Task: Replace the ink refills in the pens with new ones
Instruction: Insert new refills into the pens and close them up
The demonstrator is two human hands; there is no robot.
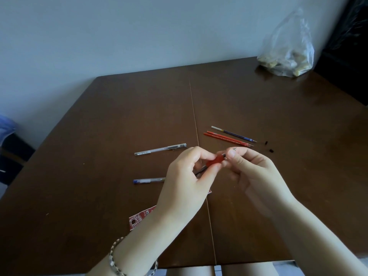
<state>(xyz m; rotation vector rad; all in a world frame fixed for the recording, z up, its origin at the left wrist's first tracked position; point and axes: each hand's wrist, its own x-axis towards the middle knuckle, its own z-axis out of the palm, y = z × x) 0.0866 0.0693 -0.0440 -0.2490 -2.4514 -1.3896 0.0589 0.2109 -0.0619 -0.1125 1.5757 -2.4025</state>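
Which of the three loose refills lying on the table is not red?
The blue ink refill, the farthest of the three. It has a clear back end and dark blue ink, while the two red ink refills beside it are red along their whole length.

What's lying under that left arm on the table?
A red printed card or packet pokes out beside the left forearm, with a small corner showing again near the hand's far side. Its middle is covered, so the text and contents cannot be made out.

Loose refills (231, 137) just beyond hands (219, 168)
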